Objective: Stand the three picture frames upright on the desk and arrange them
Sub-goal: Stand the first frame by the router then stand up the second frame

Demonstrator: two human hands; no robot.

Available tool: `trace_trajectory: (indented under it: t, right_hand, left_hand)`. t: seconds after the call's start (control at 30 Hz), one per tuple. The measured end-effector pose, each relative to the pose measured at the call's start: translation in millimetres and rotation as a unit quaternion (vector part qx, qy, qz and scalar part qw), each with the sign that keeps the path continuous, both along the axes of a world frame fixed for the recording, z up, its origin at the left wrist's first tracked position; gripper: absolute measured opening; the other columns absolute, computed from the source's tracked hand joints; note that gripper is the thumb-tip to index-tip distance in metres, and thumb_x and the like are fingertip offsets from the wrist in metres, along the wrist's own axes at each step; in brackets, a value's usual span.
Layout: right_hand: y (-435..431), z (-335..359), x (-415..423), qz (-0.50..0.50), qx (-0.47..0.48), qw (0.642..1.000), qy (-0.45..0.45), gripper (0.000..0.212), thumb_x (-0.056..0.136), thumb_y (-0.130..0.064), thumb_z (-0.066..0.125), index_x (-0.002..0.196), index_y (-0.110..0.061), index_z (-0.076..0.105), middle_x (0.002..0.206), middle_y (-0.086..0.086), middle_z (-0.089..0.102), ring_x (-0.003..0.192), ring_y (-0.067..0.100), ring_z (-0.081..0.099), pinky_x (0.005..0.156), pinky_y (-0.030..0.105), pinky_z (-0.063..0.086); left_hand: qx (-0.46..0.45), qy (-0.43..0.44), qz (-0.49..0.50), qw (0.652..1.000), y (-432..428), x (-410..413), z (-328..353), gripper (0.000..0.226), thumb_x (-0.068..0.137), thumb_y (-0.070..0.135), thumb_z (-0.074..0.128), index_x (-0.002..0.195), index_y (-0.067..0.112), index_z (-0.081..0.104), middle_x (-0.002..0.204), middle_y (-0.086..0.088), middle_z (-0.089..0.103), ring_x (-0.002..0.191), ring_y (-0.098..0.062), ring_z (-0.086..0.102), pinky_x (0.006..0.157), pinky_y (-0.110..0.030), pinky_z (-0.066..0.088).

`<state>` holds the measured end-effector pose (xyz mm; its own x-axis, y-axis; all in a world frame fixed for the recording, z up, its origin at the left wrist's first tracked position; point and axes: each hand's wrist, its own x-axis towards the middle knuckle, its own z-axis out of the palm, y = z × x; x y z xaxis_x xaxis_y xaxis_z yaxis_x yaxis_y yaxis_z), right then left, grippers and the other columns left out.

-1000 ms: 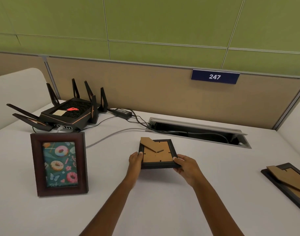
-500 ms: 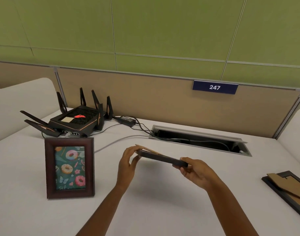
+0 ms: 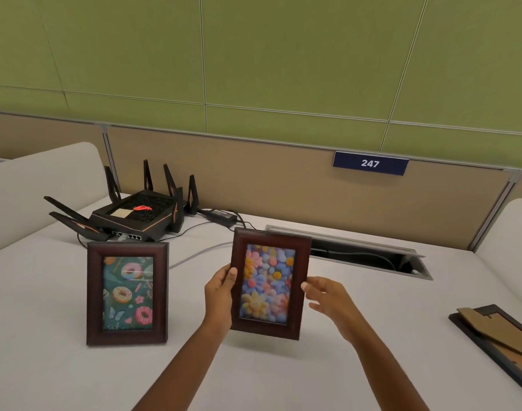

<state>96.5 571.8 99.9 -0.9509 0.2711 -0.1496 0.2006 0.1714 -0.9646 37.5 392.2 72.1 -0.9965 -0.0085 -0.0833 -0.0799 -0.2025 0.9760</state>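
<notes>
Dark wooden flower-print picture frame [image 3: 269, 283], lying flat a second ago, is now standing upright, facing the camera; left hand [image 3: 219, 295] and right hand [image 3: 328, 296] are gripping its edges.

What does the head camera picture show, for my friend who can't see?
Two hands, left and right, hold a flower picture frame upright. A donut frame stands beside it; a third frame lies face down.

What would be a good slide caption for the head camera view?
Both hands, left and right, hold the flower frame upright beside the standing donut frame.
</notes>
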Motion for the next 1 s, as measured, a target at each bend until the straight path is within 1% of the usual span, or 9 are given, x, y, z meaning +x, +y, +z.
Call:
trace_trajectory:
  t: [0.13,0.2,0.33,0.37,0.5,0.6,0.8,0.93,1.0]
  right_hand:
    - [-14.2,-17.6,3.3,0.014,0.01,1.0,0.008,0.017,0.089,-0.03,0.052,0.103,-0.02,0.052,0.103,0.002,0.063,0.08,0.011,0.064,0.06,0.014,0.054]
    - [-18.2,-21.2,3.0,-0.003,0.003,1.0,0.019,0.019,0.09,-0.03,0.051,0.106,-0.021,0.049,0.104,0.001,0.061,0.084,0.013,0.064,0.06,0.015,0.054]
    - [-22.0,-22.8,3.0,-0.02,-0.064,0.997,0.031,0.019,0.091,-0.027,0.05,0.107,-0.017,0.051,0.103,0.003,0.064,0.084,0.017,0.066,0.061,0.019,0.056]
    - [-22.5,-23.1,3.5,-0.023,-0.077,0.996,0.038,0.018,0.091,-0.027,0.049,0.106,-0.017,0.052,0.101,0.004,0.064,0.082,0.015,0.067,0.059,0.019,0.057]
    - [-25.1,-24.8,2.6,-0.037,-0.111,0.992,0.055,0.019,0.091,-0.026,0.049,0.107,-0.018,0.053,0.102,0.003,0.065,0.081,0.014,0.067,0.057,0.019,0.057]
    - [-26.1,-25.6,1.6,-0.046,-0.138,0.988,0.055,0.021,0.092,-0.026,0.047,0.11,-0.016,0.052,0.105,0.005,0.064,0.084,0.018,0.066,0.061,0.022,0.057]
    - [-26.6,-35.6,4.9,-0.013,-0.156,0.987,0.04,0.027,0.093,-0.024,0.045,0.116,-0.012,0.051,0.11,0.009,0.064,0.088,0.022,0.067,0.06,0.024,0.058]
    - [-35.1,-50.3,3.2,0.002,-0.141,0.99,0.026,0.033,0.092,-0.024,0.046,0.122,-0.01,0.049,0.117,0.011,0.063,0.101,0.029,0.065,0.079,0.038,0.056]
    - [-42.7,-57.1,0.4,0.014,-0.146,0.989,0.023,0.032,0.093,-0.024,0.046,0.122,-0.012,0.048,0.116,0.009,0.063,0.099,0.026,0.065,0.076,0.034,0.057]
  left_hand:
    - [0.073,-0.048,-0.008,0.996,4.5,4.4,8.4,0.025,0.094,0.022,0.041,0.107,0.006,0.056,0.099,-0.01,0.064,0.099,-0.031,0.06,0.09,-0.045,0.049]
    - [0.072,-0.057,-0.011,0.996,4.4,2.7,12.5,0.021,0.094,0.022,0.043,0.102,0.008,0.057,0.099,-0.01,0.064,0.098,-0.03,0.06,0.087,-0.043,0.049]
    - [0.062,-0.039,-0.044,0.996,-1.3,-1.3,14.6,0.02,0.093,0.024,0.044,0.086,0.016,0.061,0.087,-0.003,0.066,0.079,-0.019,0.064,0.058,-0.027,0.058]
    - [0.059,-0.033,-0.049,0.996,-2.9,-1.5,13.8,0.022,0.094,0.026,0.042,0.087,0.018,0.061,0.086,-0.001,0.066,0.078,-0.016,0.063,0.057,-0.027,0.057]
    - [0.005,-0.024,-0.046,0.999,-8.7,3.9,-2.6,0.042,0.096,0.038,0.022,0.087,0.023,0.059,0.089,-0.002,0.066,0.079,-0.016,0.064,0.067,-0.027,0.053]
    - [-0.003,-0.065,-0.062,0.996,-15.9,11.2,-20.2,0.058,0.094,0.045,0.014,0.092,0.012,0.061,0.093,-0.01,0.067,0.08,-0.02,0.065,0.073,-0.031,0.053]
    - [0.023,-0.112,-0.125,0.985,-25.7,5.4,-22.1,0.069,0.09,0.054,0.006,0.112,0.011,0.056,0.114,-0.01,0.061,0.108,-0.032,0.058,0.1,-0.046,0.043]
    - [0.046,-0.123,-0.142,0.981,-29.6,-1.4,-18.2,0.072,0.088,0.058,0.004,0.097,0.016,0.062,0.112,-0.01,0.062,0.1,-0.033,0.061,0.089,-0.047,0.047]
    - [0.062,-0.132,-0.147,0.978,-33.3,-3.7,-20.4,0.073,0.086,0.06,0.004,0.091,0.02,0.064,0.108,-0.01,0.064,0.092,-0.031,0.064,0.078,-0.044,0.052]
